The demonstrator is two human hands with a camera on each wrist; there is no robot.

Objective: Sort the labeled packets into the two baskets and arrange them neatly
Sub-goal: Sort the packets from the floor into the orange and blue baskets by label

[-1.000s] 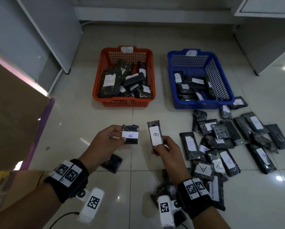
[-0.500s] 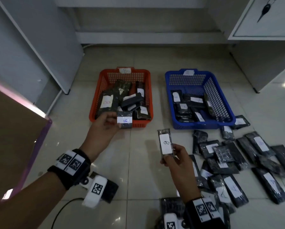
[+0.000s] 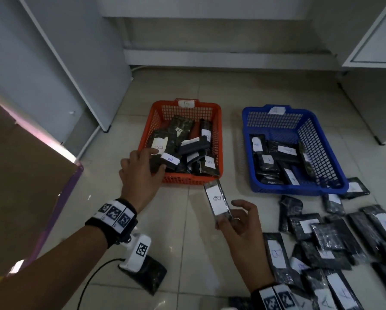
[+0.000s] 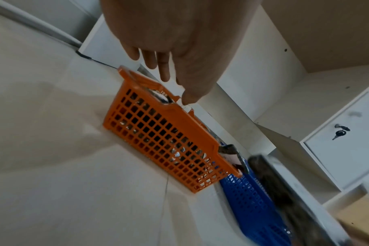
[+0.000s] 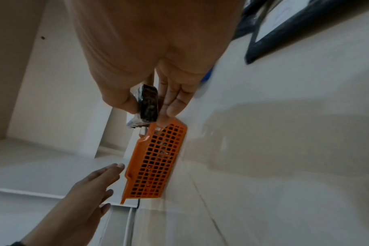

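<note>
My left hand [image 3: 158, 161] hovers over the near-left corner of the orange basket [image 3: 219, 139], fingers straight in the left wrist view [image 4: 175, 86]. A black packet labelled B [image 3: 170, 161] lies at its fingertips on the basket's heap of B packets. My right hand [image 3: 230, 217] pinches the lower end of a long black packet labelled B [image 3: 216, 200], held just in front of the orange basket. The right wrist view shows this packet [image 5: 148, 103] between thumb and fingers. The blue basket [image 3: 299, 186] to the right holds packets labelled A.
Several loose labelled packets [image 3: 335, 238] are scattered on the tiled floor at the right. One more packet [image 3: 147, 276] lies under my left wrist. A white cabinet [image 3: 64, 63] stands on the left, another [image 3: 371, 97] on the right, and a brown board [image 3: 20, 186] at the far left.
My left hand carried its B packet forward over the orange basket and its fingers have straightened off it. My right hand moved forward towards the basket with its packet.
</note>
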